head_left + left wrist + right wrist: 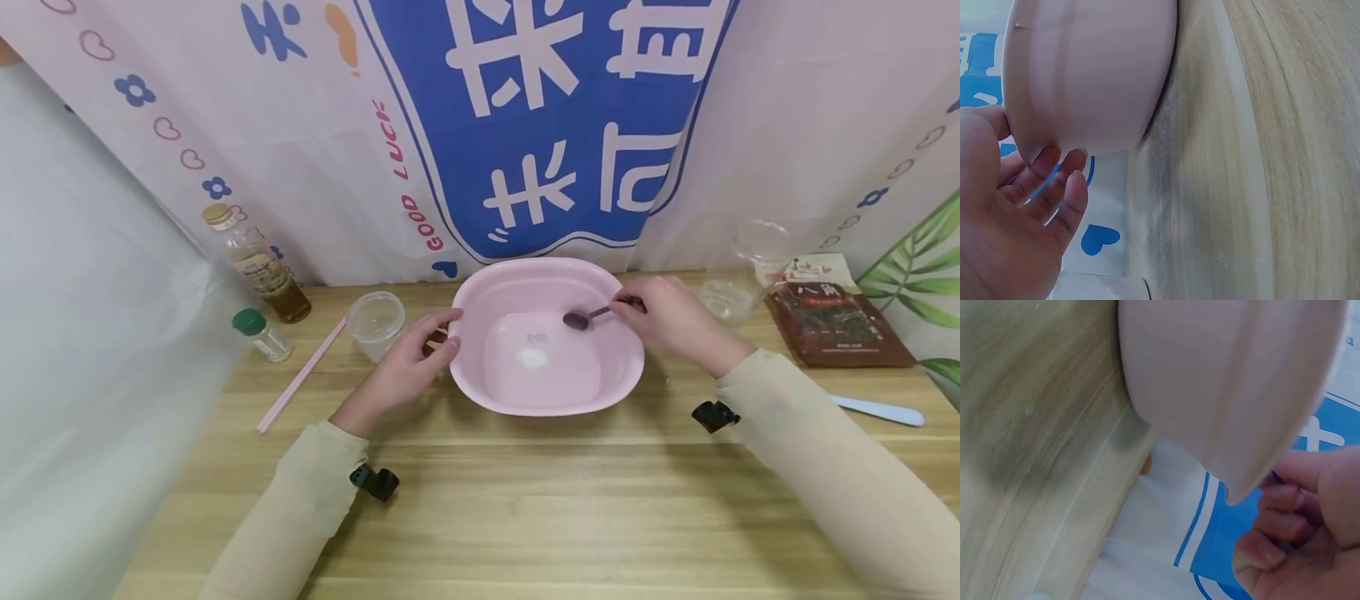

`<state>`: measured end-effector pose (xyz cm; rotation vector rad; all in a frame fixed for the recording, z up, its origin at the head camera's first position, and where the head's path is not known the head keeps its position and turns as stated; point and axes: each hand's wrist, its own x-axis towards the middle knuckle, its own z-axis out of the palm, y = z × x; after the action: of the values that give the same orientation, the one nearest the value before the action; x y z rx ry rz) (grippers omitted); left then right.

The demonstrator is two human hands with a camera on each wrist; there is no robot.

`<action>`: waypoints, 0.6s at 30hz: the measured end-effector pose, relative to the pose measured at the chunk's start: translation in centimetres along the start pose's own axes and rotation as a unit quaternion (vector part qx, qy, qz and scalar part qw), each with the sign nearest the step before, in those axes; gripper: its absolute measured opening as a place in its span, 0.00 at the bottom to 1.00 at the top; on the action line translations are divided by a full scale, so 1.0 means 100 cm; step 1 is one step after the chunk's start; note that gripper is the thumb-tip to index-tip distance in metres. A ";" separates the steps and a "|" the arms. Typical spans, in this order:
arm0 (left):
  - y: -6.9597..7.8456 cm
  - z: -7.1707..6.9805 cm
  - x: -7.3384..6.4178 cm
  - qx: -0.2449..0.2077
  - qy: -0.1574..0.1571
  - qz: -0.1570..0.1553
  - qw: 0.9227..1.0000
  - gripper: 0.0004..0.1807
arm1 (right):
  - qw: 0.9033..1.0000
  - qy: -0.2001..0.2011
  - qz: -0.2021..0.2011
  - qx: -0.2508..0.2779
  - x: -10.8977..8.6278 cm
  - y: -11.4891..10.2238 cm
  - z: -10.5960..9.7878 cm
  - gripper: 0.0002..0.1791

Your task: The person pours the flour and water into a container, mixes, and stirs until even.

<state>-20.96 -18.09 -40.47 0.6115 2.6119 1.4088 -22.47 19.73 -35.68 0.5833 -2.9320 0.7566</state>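
Observation:
A pink plastic basin [542, 400] stands on the wooden table in the middle of the head view. My left hand [411, 357] grips its left rim; in the left wrist view the thumb lies at the rim and the fingertips [1077, 152] touch the wall beneath. At the basin's right side, my right hand [671, 321] pinches the handle of a dark spoon [577, 320], whose bowl hangs over the inside of the basin. From the right wrist, the basin's outer wall [1210, 381] hides nearly all of the spoon, and the fingers are curled.
Left of the basin are a clear cup [377, 321], a pink stick [302, 375], a green-capped shaker [262, 335] and a bottle of brown liquid [258, 265]. To the right stand a transparent container [731, 292], a dark red packet [840, 325] and a light blue handle [881, 411].

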 end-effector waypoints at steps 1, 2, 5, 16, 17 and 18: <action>0.000 0.000 0.000 0.000 -0.001 -0.001 1.000 0.29 | 1.000 0.001 -0.010 -0.001 -0.001 0.000 -0.001 0.09; 0.000 0.000 0.000 0.000 -0.001 -0.001 1.000 0.29 | 1.000 0.002 -0.018 0.000 -0.003 0.001 -0.003 0.09; 0.000 0.000 0.001 0.001 0.000 -0.002 1.000 0.29 | 1.000 0.005 -0.025 0.000 -0.007 0.002 -0.006 0.08; 0.001 0.001 0.002 0.005 0.003 0.004 1.000 0.28 | 0.999 -0.035 -0.026 0.029 -0.018 0.007 -0.013 0.08; 0.001 0.001 0.002 0.004 0.002 0.004 1.000 0.28 | 0.998 -0.038 -0.030 0.033 -0.019 0.006 -0.012 0.08; 0.001 0.001 0.002 0.004 0.001 0.004 1.000 0.28 | 0.998 -0.040 -0.035 0.036 -0.020 0.006 -0.011 0.07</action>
<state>-21.10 -17.86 -40.44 0.6215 2.6210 1.4033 -20.93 21.42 -35.31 0.7366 -2.9486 0.8532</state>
